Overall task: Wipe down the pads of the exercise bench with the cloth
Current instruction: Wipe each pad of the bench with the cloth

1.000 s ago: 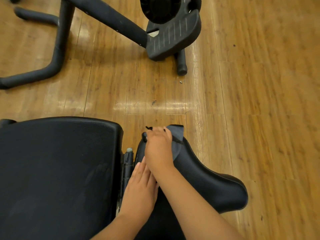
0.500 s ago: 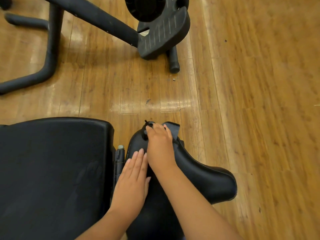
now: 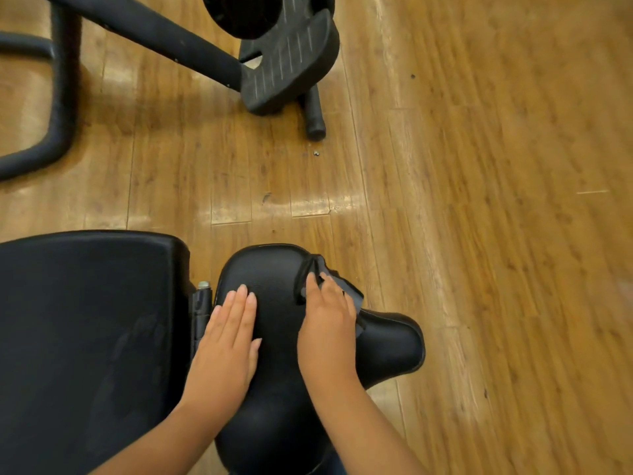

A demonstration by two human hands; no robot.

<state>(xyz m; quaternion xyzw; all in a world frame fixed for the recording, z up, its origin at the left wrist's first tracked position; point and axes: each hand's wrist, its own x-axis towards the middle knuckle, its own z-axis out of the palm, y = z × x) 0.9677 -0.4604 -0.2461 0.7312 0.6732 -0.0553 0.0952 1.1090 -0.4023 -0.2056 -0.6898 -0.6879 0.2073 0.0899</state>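
A small black seat pad (image 3: 274, 269) of the exercise bench lies below me, with a larger black back pad (image 3: 85, 320) to its left. My right hand (image 3: 327, 323) presses a dark grey cloth (image 3: 346, 289) onto the right side of the seat pad; the cloth is mostly hidden under the hand, with its edges showing past the fingertips. My left hand (image 3: 231, 337) rests flat on the left part of the seat pad, fingers straight, holding nothing.
A metal hinge post (image 3: 202, 296) sits in the gap between the two pads. Another machine's black frame tube (image 3: 154, 32), ribbed foot plate (image 3: 291, 70) and curved floor bar (image 3: 58, 108) stand on the wooden floor (image 3: 496, 234) ahead.
My right hand has slid the cloth from the front tip of the seat pad to its right side. The left hand stays flat on the pad's left part.
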